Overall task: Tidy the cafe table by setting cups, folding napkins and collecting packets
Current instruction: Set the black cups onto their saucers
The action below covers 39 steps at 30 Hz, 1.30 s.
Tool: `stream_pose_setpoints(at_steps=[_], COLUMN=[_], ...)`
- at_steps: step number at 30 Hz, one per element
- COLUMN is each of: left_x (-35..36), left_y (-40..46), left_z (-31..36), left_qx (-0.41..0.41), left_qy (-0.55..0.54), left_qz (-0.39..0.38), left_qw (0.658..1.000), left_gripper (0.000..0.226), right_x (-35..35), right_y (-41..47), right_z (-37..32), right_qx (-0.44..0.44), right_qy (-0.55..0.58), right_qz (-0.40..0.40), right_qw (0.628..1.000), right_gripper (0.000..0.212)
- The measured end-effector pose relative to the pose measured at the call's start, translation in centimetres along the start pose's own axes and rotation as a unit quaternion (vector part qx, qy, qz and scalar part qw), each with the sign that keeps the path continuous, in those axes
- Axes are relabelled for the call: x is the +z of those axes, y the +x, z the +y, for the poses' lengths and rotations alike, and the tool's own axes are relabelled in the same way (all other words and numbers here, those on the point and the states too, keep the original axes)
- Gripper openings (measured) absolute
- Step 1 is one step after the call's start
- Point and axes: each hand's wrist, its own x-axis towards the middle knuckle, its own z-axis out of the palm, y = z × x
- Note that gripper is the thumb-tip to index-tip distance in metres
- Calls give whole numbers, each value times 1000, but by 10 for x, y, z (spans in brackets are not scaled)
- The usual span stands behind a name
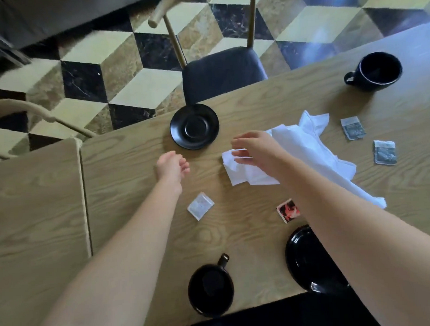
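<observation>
While both cups sit off their saucers, the napkin step seems in hand: the right hand [253, 147] hovers at centre frame over the crumpled napkin [304, 155], fingers apart and gripping nothing. The left hand [171, 165] hangs loosely curled and empty above the surface [126, 170], below the saucer [194, 125]. Next, probably, pinch a napkin edge and spread it flat.
</observation>
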Motion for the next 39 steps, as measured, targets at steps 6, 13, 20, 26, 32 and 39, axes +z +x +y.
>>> stream_pose_setpoints(at_steps=[6, 13, 20, 26, 32, 39], left_x=[4, 20, 34, 87, 152, 204], left_y=[67, 100, 106, 94, 72, 61], left_z=[18, 36, 46, 64, 61, 55], left_qx=[40, 77, 105, 122, 150, 163], left_qy=[-75, 72, 158, 157, 222, 253], left_qz=[93, 76, 52, 9, -45, -75], left_qw=[992, 992, 980, 980, 962, 951], left_gripper=[46, 53, 31, 22, 27, 26], right_x=[38, 60, 54, 0, -76, -133], right_y=[79, 130, 146, 155, 157, 157], right_z=[-10, -6, -10, -30, -51, -54], right_qx=[51, 62, 36, 10, 17, 14], right_qy=[141, 27, -24, -38, -40, -17], right_qz=[102, 160, 186, 219, 231, 229], right_qw=[983, 985, 982, 975, 972, 973], right_gripper=[32, 16, 19, 24, 19, 24])
